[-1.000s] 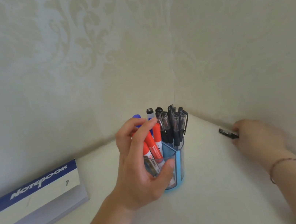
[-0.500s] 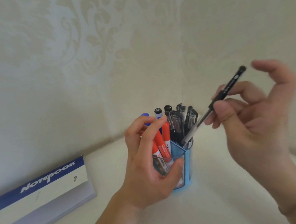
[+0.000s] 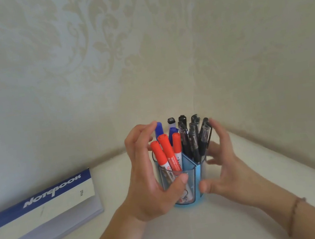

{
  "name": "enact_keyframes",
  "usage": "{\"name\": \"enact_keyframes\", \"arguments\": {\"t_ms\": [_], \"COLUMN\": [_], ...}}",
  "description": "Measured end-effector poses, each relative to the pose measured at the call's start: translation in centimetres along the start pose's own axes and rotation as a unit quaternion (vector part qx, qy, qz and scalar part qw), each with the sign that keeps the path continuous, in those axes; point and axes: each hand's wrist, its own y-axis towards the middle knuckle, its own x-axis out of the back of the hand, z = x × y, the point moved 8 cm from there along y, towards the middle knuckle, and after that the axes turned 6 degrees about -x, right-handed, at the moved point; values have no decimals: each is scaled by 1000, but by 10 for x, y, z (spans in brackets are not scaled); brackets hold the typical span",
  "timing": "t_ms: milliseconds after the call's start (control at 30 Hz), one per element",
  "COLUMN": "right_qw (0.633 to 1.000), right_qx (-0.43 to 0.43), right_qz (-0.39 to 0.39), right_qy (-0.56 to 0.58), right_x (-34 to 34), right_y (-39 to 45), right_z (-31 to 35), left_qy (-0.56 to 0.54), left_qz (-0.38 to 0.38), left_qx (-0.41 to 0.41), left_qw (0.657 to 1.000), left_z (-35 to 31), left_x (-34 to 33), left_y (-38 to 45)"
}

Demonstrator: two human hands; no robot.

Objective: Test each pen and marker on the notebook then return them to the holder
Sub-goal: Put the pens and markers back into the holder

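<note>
I see a see-through blue plastic holder (image 3: 199, 176), glossy. The orange markers (image 3: 168, 154) and black pens (image 3: 194, 140) look like smooth, shiny plastic. The notebook (image 3: 43, 210) has a matt paper cover; the wallpaper (image 3: 82, 59) looks faintly textured.

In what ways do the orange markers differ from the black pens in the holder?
The orange markers are thick with bright caps; the black pens are thin and dark with clips. The orange markers stand in the holder's left compartment, nearest the left hand; the black pens fill the right one, by the right hand. Both stand caps up.
</note>
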Motion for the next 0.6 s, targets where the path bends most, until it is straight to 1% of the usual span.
{"name": "enact_keyframes", "arguments": {"t_ms": [67, 200, 233, 300, 367, 433, 500, 567, 600], "right_qw": [1000, 999, 998, 996, 992, 991, 990, 989, 988], "right_qx": [-22, -44, -47, -54, -69, -80, -87, -87, -87], "right_qz": [9, -22, -35, -74, -105, -111, -112, -122, -124], "right_qy": [-3, -5, 6, 12, 10, 12, 5, -7, -12], "right_x": [-7, 0, 4, 10, 15, 14, 11, 9, 8], "right_y": [4, 9, 11, 15, 17, 18, 17, 16, 17], "right_z": [-5, -13, -14, -19, -23, -26, -28, -29, -30], "left_qy": [-3, 1, 11, 29, 13, -13, 32, 154, 223], "left_qz": [-4, 2, 8, 28, 59, 82, 99, 149, 185], "left_qx": [13, 41, 61, 129, 191, 210, 205, 181, 162], "left_qw": [1000, 999, 998, 991, 980, 974, 973, 960, 943], "left_z": [3, 11, 18, 35, 51, 57, 54, 48, 45], "left_x": [2, -1, -4, -11, -21, -27, -24, -12, -2], "left_y": [0, -3, -5, -10, -16, -20, -19, -13, -10]}}
